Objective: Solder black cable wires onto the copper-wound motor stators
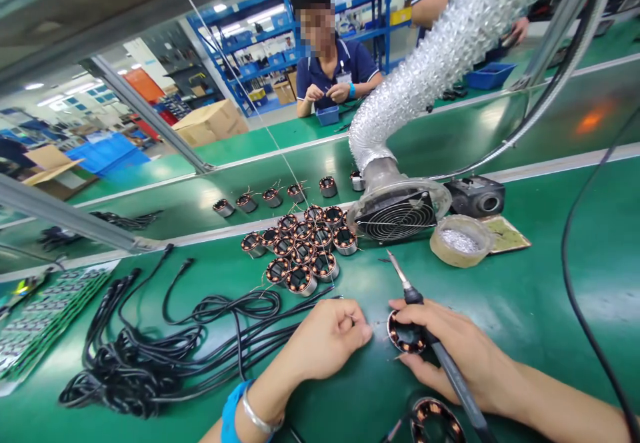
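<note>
My right hand (455, 346) grips a motor stator (409, 336) with copper windings between thumb and fingers. The same hand holds a soldering iron (443, 356), its tip pointing up and away. My left hand (333, 336) is closed in a pinch just left of that stator, apart from it. Whatever lies between its fingertips is too small to make out. Nearest the front edge of the view sits another stator (435, 423), partly cut off. Beyond my left hand, a cluster of several stators (303, 253) stands on the green bench.
Black cables (145, 356) lie coiled at left, beside green circuit boards (50, 323). A fume fan (400, 216) on a silver duct (425, 70) stands behind, near a round container (460, 240) and a soldering-iron holder (477, 196). A person (335, 70) works across the bench.
</note>
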Available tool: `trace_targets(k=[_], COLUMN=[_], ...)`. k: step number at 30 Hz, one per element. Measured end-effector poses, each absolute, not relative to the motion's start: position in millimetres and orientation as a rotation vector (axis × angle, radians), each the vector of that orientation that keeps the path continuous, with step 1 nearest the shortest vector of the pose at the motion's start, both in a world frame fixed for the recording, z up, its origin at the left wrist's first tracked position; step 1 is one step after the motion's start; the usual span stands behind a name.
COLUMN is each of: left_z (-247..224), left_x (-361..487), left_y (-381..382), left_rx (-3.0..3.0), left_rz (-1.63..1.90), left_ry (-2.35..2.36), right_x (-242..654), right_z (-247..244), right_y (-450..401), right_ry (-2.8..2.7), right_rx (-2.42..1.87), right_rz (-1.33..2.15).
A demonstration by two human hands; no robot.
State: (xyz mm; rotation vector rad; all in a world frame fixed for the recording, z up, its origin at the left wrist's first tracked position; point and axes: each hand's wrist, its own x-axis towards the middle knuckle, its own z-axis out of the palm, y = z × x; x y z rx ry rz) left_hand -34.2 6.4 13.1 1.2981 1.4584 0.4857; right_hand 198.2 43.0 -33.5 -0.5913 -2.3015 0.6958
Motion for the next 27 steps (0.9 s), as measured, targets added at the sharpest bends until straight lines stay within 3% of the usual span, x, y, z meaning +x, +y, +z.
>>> trace_targets(k=[7,13,20,27], left_z=[20.0,26.1,33.1,18.5], left_x=[-11.6,-16.8,-11.5,-6.2], left_y=[17.1,-5.4,-14.5,-5.2], left_rx=[1.009,1.41,1.495,0.918], left_rz=[0.696,0.422,0.409,0.723], left_ry=[1.267,1.557,1.609,1.265], right_x=[197.1,195.4,195.8,193.0], right_z=[-37.2,-36.6,-38.2,-37.2], right_y=[41.8,41.4,38.0,35.6], right_ry=[-2.275,-2.252,-2.257,-2.259], right_rx=[-0.589,-0.576,-0.602,-0.619], right_rz=[0.662,0.646,0.629,0.593])
